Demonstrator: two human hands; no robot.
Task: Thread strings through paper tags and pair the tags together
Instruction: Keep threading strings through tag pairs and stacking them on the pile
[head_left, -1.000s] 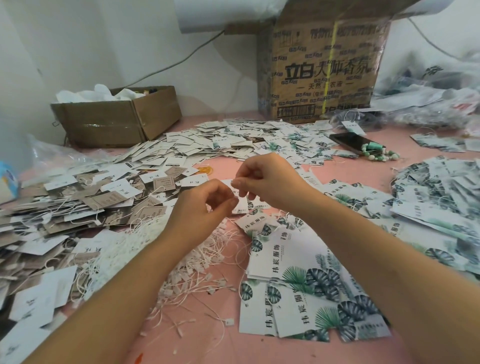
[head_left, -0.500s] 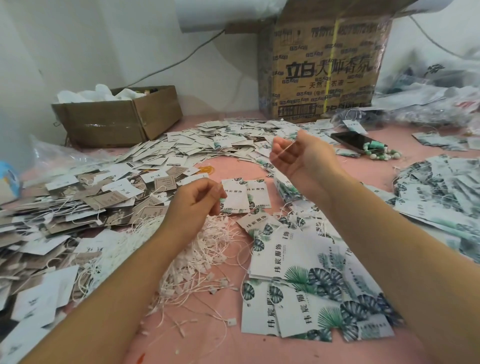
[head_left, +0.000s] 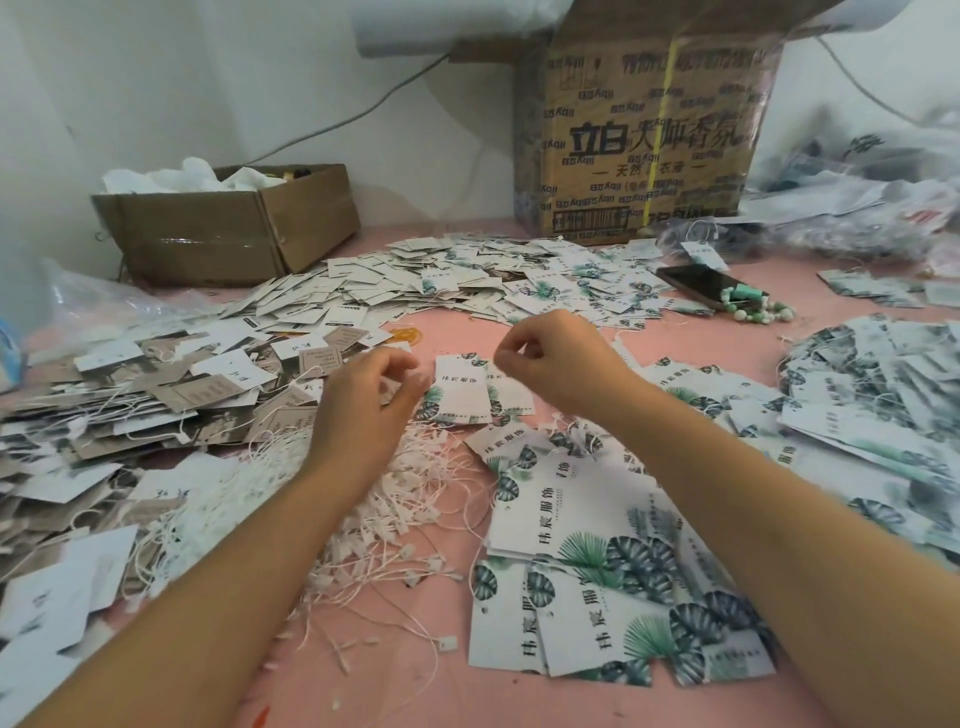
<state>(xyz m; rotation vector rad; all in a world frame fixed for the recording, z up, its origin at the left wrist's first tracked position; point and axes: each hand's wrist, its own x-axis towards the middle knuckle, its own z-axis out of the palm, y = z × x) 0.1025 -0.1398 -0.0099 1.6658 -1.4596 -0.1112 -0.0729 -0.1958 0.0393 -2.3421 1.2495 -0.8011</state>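
Two leaf-printed paper tags (head_left: 464, 391) lie side by side on the pink table (head_left: 691, 343), between my hands. My left hand (head_left: 363, 410) hovers just left of them, fingers curled, pinching something small and white that looks like a string end. Just right of the tags, my right hand (head_left: 558, 358) has thumb and forefinger pinched together, apparently on the thin string. A heap of loose white strings (head_left: 395, 499) lies under my left wrist. More leaf tags (head_left: 597, 561) are stacked in front of me.
White and brown tags (head_left: 156, 395) cover the left side. Strung tags (head_left: 467, 280) are heaped at the back, another pile (head_left: 883, 395) at right. A phone (head_left: 696, 283) with beads, a small cardboard box (head_left: 218, 234) and a tall box (head_left: 644, 140) stand behind.
My right hand, lifted up and back half a second ago, has come down close to the two tags. My left hand has stayed beside them.
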